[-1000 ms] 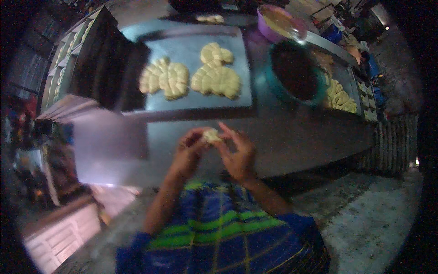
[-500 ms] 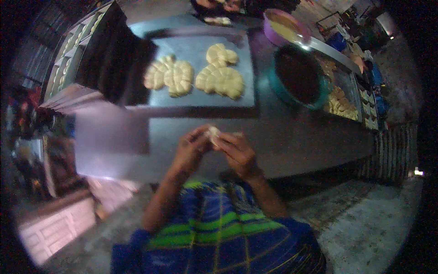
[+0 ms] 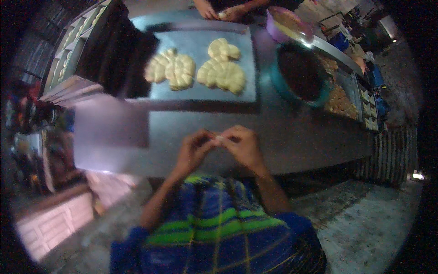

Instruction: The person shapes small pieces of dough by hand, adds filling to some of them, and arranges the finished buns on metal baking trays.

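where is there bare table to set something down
Bare tabletop: right of the right hand, nearer than the teal basin, and between left hand and tray. Crowded: tray, by dough shapes; far right, by basin and purple bowl.

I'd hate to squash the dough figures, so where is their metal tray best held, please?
Probably by the near edge of the metal tray, from the person's side: that long edge faces the left hand and right hand, and the dough figures lie inside it.
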